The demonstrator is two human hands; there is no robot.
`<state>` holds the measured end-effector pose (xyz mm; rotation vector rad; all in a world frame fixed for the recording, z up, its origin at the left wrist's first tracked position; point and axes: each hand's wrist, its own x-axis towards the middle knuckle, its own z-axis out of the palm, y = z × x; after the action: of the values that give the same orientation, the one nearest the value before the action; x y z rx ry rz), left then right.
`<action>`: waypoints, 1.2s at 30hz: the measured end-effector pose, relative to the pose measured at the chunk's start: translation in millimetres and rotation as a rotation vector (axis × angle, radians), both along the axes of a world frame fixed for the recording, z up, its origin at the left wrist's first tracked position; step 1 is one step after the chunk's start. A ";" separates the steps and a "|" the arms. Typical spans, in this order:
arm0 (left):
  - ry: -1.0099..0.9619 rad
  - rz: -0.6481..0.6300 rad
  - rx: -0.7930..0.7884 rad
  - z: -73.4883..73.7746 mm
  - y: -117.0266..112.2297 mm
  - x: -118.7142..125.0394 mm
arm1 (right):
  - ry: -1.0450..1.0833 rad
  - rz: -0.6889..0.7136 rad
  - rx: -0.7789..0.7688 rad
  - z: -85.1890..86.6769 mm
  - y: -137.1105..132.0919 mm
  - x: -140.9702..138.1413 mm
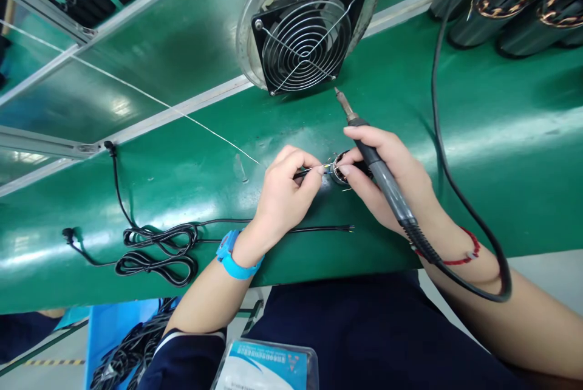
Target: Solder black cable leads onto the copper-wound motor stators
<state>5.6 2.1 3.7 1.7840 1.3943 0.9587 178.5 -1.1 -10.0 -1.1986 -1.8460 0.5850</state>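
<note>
Nearest the person, a blue bin (101,341) holds tangled black cables. On the green surface (291,256), two coiled power cords (159,235) lie to the left; the stripped end of one rests just below the hands.

The left hand (286,189) has thumb and forefinger pinched on a black cable (300,175) close to its wire ends. The right hand (410,168) is closed around a soldering iron (387,186), while its thumb and finger tips meet at fine wires by the mouth of a small wound part (337,178). This part is on the surface between the hands, partly hidden by the right fingers; its opening faces left.

Assessment: the step in hand appears to be pairing cable wires with the part's leads. Each pair should be matched by colour, too small to confirm here, and twisted snugly with no stray strand. The part should be kept from rolling, and the iron brought in only once the joint is firm and fingers are withdrawn.

Beyond, a thin pale wire (214,132), probably solder, ends near the left hand, conveniently placed for feeding. The iron's tip points away, near a fan (304,53); it should be kept clear of the grille. Farther right stand larger wound cylinders (487,22).
</note>
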 end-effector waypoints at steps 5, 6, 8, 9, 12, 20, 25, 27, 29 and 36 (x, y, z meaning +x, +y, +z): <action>-0.025 0.037 0.010 -2.3 -0.5 0.6 | -0.067 -0.100 -0.015 -1.8 6.1 -10.2; -0.027 0.040 0.019 -2.9 -0.9 1.0 | -0.074 -0.109 -0.004 -1.9 6.3 -11.4; -0.022 0.040 0.041 -4.0 -2.1 2.1 | -0.065 -0.105 0.018 -1.1 4.5 -11.3; -0.018 0.038 0.053 -4.4 -2.7 2.8 | -0.053 -0.105 0.025 -0.2 2.4 -9.9; -0.009 0.042 0.093 -5.6 -4.2 5.5 | -0.009 -0.151 0.068 3.6 -7.8 -1.7; 0.016 0.067 0.148 -7.3 -3.7 11.6 | 0.187 -0.046 0.374 -5.4 -30.8 20.9; 0.020 0.085 0.157 -7.8 -2.6 12.7 | 0.291 -0.051 0.362 -15.2 -37.7 23.0; 0.022 0.088 0.160 -7.7 -2.2 13.1 | 0.294 -0.053 0.348 -16.2 -39.2 22.9; 0.023 0.090 0.167 -7.4 -2.0 13.5 | 0.291 -0.051 0.322 -16.1 -40.1 22.9; 0.036 0.091 0.160 -6.1 -2.2 14.0 | 0.276 0.013 0.292 -9.9 -37.7 25.1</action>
<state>19.7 -0.1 -2.4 1.8759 1.4678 1.1187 203.7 -38.8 -19.9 -0.8673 -1.6391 0.4449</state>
